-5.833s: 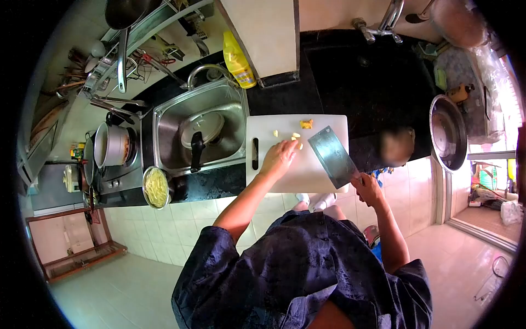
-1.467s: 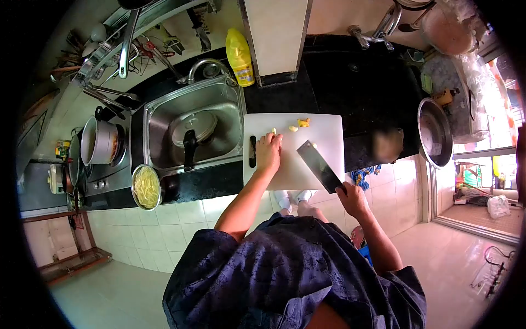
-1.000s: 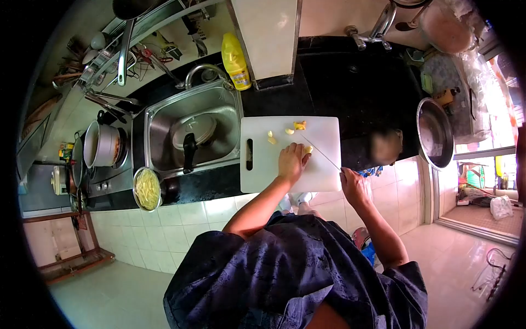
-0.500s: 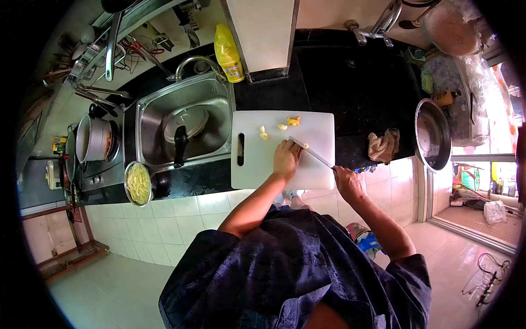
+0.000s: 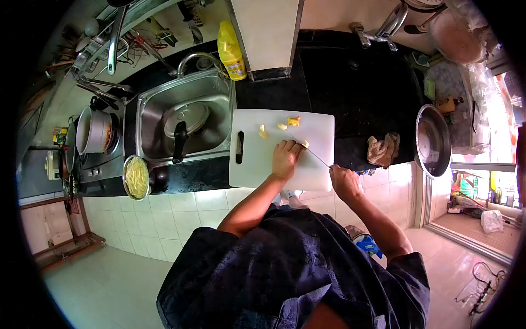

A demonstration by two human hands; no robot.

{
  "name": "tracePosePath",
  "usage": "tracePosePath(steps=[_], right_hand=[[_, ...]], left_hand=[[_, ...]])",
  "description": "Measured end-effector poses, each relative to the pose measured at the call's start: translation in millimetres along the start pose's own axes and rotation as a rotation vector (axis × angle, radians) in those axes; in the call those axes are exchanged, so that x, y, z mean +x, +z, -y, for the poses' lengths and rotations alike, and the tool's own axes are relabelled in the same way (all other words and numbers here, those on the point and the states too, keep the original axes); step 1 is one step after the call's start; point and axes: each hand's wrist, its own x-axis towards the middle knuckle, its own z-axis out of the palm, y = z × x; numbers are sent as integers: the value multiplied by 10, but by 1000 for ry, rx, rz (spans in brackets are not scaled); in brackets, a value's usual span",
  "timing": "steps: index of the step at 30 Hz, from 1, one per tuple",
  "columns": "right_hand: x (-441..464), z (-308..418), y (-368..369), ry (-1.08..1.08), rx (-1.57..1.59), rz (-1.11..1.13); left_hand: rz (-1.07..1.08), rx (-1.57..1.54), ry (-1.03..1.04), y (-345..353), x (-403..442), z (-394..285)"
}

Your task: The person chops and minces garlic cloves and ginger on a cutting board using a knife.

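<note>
My right hand (image 5: 344,181) grips the handle of a knife (image 5: 316,156), whose thin blade slants up and left across a white cutting board (image 5: 257,172). Close to the blade, my left hand (image 5: 285,160) has its fingers bent and pressed together on a pale garlic clove (image 5: 305,144); part of the clove shows at the fingertips. Farther up the board lie a knob of ginger (image 5: 294,121), another garlic clove (image 5: 282,126) beside it, and more pale cloves (image 5: 263,131) to the left.
Left of the board is a steel sink (image 5: 156,151) holding a lidded dish and a black handle. A bowl of pale strips (image 5: 136,178) sits at the counter's edge, near a pot (image 5: 93,131). To the right are a crumpled cloth (image 5: 382,149) and a steel basin (image 5: 433,140).
The knife has turned so its blade shows as a thin line instead of a broad face. My right hand has shifted slightly left. My left hand stays nearly in place.
</note>
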Motion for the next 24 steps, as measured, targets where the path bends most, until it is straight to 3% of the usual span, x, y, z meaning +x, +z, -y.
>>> tracePosePath(steps=[24], right_hand=[[160,63,46,8,77,18]], left_hand=[[-90,-40,78,79,-6,114]])
